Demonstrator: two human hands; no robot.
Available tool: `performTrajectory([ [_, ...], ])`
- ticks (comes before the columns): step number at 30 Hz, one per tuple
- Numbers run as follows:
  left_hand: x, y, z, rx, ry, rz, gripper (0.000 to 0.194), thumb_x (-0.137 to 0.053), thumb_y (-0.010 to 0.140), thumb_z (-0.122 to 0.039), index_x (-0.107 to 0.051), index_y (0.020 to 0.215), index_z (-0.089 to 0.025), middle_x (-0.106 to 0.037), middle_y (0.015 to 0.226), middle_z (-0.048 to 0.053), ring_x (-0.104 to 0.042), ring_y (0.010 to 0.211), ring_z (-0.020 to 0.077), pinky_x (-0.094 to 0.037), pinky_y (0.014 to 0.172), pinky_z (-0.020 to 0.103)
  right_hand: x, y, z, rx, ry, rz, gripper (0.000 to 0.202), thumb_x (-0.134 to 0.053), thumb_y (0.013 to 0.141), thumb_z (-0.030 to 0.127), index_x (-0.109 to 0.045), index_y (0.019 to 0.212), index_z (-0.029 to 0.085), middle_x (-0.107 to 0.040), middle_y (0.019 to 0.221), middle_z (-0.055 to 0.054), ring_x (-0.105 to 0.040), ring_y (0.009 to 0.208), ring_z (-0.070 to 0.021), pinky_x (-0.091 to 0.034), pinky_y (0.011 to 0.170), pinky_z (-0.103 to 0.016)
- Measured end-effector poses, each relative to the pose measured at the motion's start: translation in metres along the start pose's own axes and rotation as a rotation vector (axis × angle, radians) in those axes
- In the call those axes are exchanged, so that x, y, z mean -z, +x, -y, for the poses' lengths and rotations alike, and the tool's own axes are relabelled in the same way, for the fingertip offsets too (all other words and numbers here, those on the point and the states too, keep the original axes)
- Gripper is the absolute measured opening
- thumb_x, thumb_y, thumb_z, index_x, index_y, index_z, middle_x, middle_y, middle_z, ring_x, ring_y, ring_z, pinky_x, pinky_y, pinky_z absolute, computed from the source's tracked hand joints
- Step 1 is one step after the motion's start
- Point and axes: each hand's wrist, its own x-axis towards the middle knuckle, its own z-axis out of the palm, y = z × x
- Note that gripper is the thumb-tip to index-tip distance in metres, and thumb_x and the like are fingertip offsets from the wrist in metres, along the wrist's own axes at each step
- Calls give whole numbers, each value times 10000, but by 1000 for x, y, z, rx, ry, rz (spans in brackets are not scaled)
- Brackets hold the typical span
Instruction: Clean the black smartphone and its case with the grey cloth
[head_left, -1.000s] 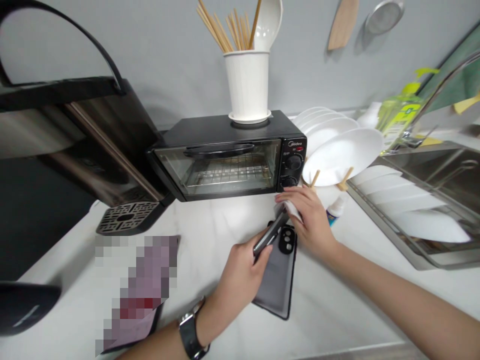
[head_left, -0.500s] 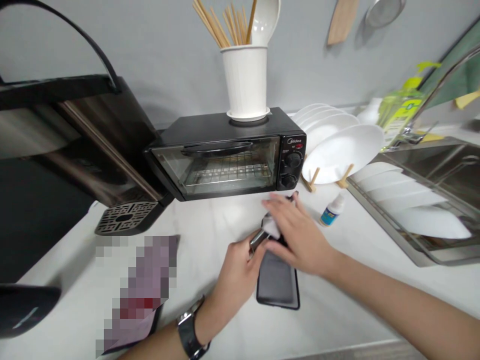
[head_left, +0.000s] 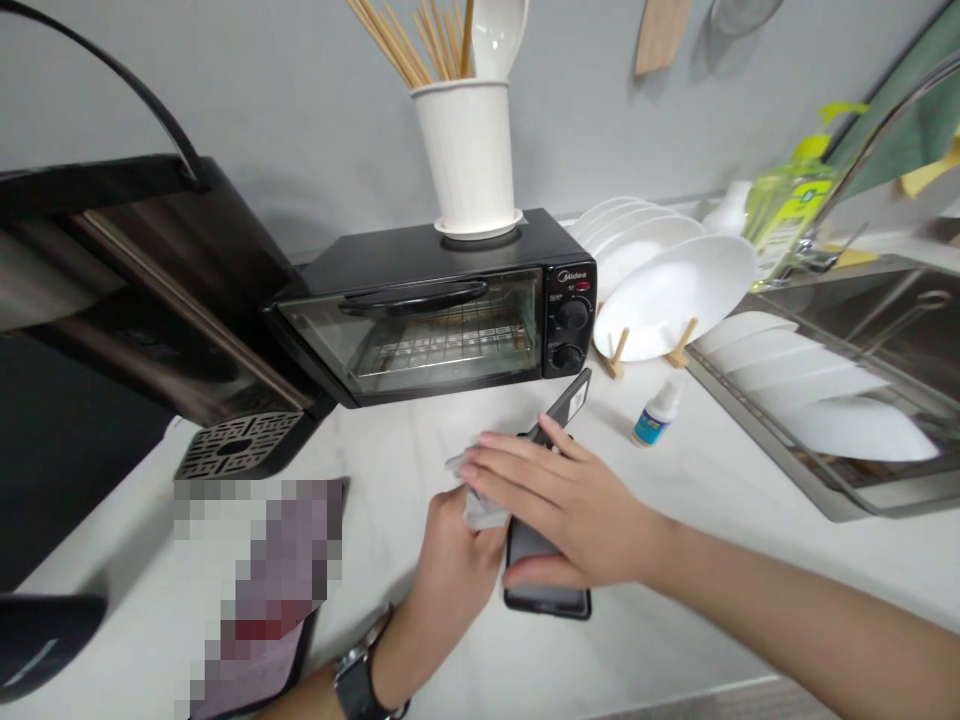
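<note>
My left hand [head_left: 457,560], with a watch on its wrist, grips a dark, flat, narrow object [head_left: 562,405] that has a white label near its upper end. Most of this object and the left fingertips are hidden by my right hand [head_left: 562,500]. The right hand lies over it with its fingers together, pressing a thin light grey cloth [head_left: 484,512] against the left end. Below both hands a black-framed device like a phone [head_left: 555,598] lies on the white counter, partly covered by them.
A black toaster oven [head_left: 442,340] stands behind, carrying a white cup [head_left: 469,155] of chopsticks. To the right are a small white bottle [head_left: 654,415], racked plates [head_left: 667,290] and a sink [head_left: 832,500]. On the left are a black appliance [head_left: 165,290] and a partly pixelated device [head_left: 259,665].
My right hand and the cloth have moved left and down toward my left hand. The dark object's labelled upper end has come into sight. The view has shifted slightly.
</note>
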Motion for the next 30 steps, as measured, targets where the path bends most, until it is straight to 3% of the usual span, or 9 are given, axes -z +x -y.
performTrajectory([
  [3,1,1,-4,39,30,4,302,-565,955,-368,-662,751,-168,-587,600,-37,-433,519,100,-356,485,198,-1,-3,-9,-339,-100,-159,716,-351,1065,623,-344,1588,134,-520,1557,-160,-354,1535,-300,-1,1300,-586],
  [5,0,2,-6,57,19,22,311,-543,984,-394,-700,847,-164,-623,649,-35,-457,547,102,-388,512,193,-1,-4,-12,-443,-132,-193,726,-368,1064,604,-316,1601,118,-504,1559,-189,-330,1543,-337,-45,1285,-630],
  [10,-3,1,0,43,-29,25,300,-568,911,-321,-616,663,-160,-581,563,-25,-410,501,96,-337,460,198,-5,0,0,-17,-26,16,773,-306,1048,686,-331,1597,143,-493,1586,-137,-321,1552,-250,-57,1316,-496],
  [13,-2,1,-1,72,-49,38,283,-558,953,-360,-706,836,-149,-688,701,-1,-513,587,116,-416,539,200,-4,-1,-6,-263,-106,-106,765,-300,1050,682,-352,1578,131,-557,1515,-170,-426,1488,-294,29,1294,-582],
  [16,-1,1,-5,82,-46,55,304,-535,997,-397,-728,960,-165,-712,789,-7,-541,649,118,-445,610,201,-4,-3,-12,-459,-167,-193,755,-341,1050,656,-364,1560,100,-554,1493,-216,-400,1496,-364,15,1263,-675],
  [21,-2,1,-1,90,-84,37,286,-577,933,-342,-646,730,-153,-517,554,-47,-394,512,95,-330,470,192,-8,3,-3,-95,-26,-17,818,-373,1013,728,-363,1570,129,-543,1534,-160,-391,1509,-302,-54,1309,-558],
  [26,-2,2,-2,76,-52,29,316,-544,998,-414,-744,996,-169,-713,799,-5,-576,672,136,-456,595,195,-5,0,-18,-439,-125,-223,508,-333,1101,456,-460,1500,168,-614,1444,-148,-443,1473,-313,-39,1276,-653],
  [28,-2,1,-1,65,-41,26,291,-556,982,-384,-744,965,-163,-707,751,-11,-555,612,125,-445,560,191,-6,1,-14,-343,-112,-187,460,-338,1105,350,-448,1516,177,-614,1460,-127,-423,1491,-280,-63,1290,-615],
  [30,-2,0,0,34,-30,-7,252,-595,923,-329,-704,787,-147,-645,614,-20,-476,512,105,-393,479,186,-8,4,-5,-120,-84,-94,478,-365,1106,335,-403,1556,180,-578,1517,-102,-381,1521,-230,-39,1313,-538],
])
